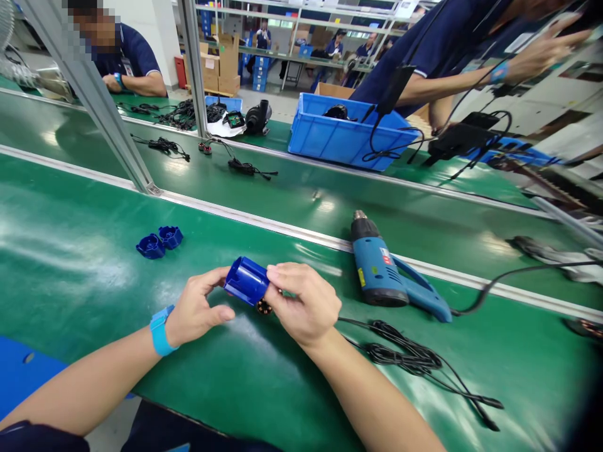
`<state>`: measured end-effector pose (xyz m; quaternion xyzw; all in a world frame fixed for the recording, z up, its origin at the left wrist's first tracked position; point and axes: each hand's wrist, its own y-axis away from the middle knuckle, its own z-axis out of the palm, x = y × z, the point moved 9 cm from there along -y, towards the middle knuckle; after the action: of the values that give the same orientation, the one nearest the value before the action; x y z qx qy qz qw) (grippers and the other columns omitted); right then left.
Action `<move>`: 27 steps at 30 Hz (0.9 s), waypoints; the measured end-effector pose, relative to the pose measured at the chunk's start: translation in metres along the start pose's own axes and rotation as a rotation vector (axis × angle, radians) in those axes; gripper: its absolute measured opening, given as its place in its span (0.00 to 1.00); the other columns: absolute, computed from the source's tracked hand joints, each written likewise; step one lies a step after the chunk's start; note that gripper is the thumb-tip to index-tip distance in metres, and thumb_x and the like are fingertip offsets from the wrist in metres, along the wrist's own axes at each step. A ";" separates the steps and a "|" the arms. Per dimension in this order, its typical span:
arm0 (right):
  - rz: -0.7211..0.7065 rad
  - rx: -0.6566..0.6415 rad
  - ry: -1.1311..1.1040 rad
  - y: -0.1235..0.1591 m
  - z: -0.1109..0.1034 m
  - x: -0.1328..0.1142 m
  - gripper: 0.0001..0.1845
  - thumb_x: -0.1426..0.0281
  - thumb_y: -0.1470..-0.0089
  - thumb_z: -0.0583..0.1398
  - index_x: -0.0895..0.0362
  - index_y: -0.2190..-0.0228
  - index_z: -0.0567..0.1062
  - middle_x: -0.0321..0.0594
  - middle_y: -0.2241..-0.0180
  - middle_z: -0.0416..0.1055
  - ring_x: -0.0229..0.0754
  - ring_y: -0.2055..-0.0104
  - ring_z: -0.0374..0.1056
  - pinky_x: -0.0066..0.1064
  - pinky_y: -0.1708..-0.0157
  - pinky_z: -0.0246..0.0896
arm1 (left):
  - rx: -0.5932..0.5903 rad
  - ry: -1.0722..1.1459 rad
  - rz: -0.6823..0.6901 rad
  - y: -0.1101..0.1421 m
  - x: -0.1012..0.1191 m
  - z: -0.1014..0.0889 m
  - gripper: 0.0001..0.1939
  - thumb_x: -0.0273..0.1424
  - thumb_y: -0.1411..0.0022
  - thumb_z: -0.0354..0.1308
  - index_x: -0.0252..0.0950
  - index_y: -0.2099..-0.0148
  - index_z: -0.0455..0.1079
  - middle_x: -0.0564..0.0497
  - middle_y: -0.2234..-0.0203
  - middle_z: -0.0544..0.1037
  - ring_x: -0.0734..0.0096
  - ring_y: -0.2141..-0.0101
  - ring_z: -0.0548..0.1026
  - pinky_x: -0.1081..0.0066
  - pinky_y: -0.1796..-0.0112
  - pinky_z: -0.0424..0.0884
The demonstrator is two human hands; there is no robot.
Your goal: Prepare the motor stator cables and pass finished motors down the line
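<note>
Blue cylinder (246, 282), gripped by the right hand (304, 301) beside a copper-wound part (264, 306); left hand (200, 311) half-open at the cylinder's open end, contact unclear; light, level support seems advisable.

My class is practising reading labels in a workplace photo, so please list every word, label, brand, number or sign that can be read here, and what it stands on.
No text reads clearly.
Heat gun: red-and-white label, too small and blurred to read.
Heat gun: yellow sticker, also unreadable.
Blue cylinder in the right hand: no lettering visible.
Cardboard boxes: any print is too small to read.
</note>
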<state>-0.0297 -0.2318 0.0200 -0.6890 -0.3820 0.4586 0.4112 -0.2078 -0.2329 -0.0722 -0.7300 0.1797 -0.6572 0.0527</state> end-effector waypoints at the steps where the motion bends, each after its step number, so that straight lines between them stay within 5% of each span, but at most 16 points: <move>1: -0.071 -0.020 0.009 0.001 0.000 -0.005 0.13 0.78 0.46 0.67 0.54 0.59 0.78 0.39 0.65 0.81 0.41 0.65 0.78 0.32 0.62 0.79 | -0.020 0.061 -0.017 0.000 0.000 0.003 0.42 0.59 0.44 0.64 0.38 0.36 0.68 0.43 0.53 0.79 0.60 0.57 0.76 0.65 0.52 0.73; 5: -0.296 -0.151 0.085 0.005 0.003 -0.022 0.08 0.75 0.42 0.64 0.53 0.61 0.79 0.40 0.63 0.81 0.41 0.64 0.79 0.32 0.63 0.79 | -0.072 0.248 -0.115 0.001 -0.003 0.012 0.53 0.60 0.53 0.69 0.40 0.32 0.62 0.41 0.48 0.76 0.61 0.60 0.76 0.68 0.60 0.77; 8: -0.397 -0.231 0.148 0.004 0.008 -0.033 0.07 0.76 0.41 0.63 0.51 0.65 0.80 0.38 0.64 0.82 0.39 0.65 0.78 0.30 0.62 0.78 | -0.032 0.256 -0.130 0.001 0.000 0.008 0.54 0.58 0.55 0.71 0.42 0.31 0.61 0.41 0.43 0.72 0.58 0.54 0.76 0.68 0.55 0.76; 13: -0.576 -0.222 0.171 0.011 0.016 -0.050 0.13 0.76 0.38 0.58 0.53 0.69 0.81 0.34 0.64 0.81 0.35 0.66 0.76 0.26 0.60 0.77 | 0.013 0.117 -0.049 -0.002 0.011 -0.003 0.44 0.47 0.42 0.70 0.43 0.29 0.57 0.43 0.47 0.76 0.58 0.50 0.77 0.66 0.49 0.75; 17: -0.547 -0.203 0.124 0.014 0.017 -0.047 0.13 0.77 0.39 0.57 0.57 0.69 0.81 0.37 0.65 0.81 0.36 0.67 0.75 0.28 0.61 0.77 | 0.090 0.038 0.075 -0.002 0.022 -0.009 0.45 0.34 0.41 0.71 0.46 0.29 0.50 0.43 0.43 0.73 0.60 0.47 0.76 0.68 0.49 0.76; 23: -0.464 -0.242 0.047 0.011 0.016 -0.042 0.10 0.78 0.40 0.57 0.61 0.68 0.78 0.42 0.67 0.80 0.37 0.69 0.74 0.30 0.64 0.76 | 0.169 -0.009 0.244 -0.002 0.031 -0.012 0.34 0.21 0.45 0.71 0.43 0.44 0.57 0.43 0.41 0.73 0.61 0.42 0.74 0.64 0.44 0.74; 27: -0.442 -0.210 0.052 0.011 0.014 -0.041 0.06 0.78 0.42 0.60 0.60 0.69 0.77 0.40 0.68 0.79 0.36 0.71 0.73 0.29 0.65 0.76 | 0.221 -0.131 0.432 -0.002 0.040 -0.017 0.36 0.13 0.48 0.69 0.41 0.45 0.57 0.39 0.38 0.68 0.57 0.40 0.71 0.60 0.44 0.74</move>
<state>-0.0532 -0.2693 0.0198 -0.6392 -0.5585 0.2971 0.4373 -0.2216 -0.2419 -0.0313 -0.7056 0.2547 -0.5977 0.2828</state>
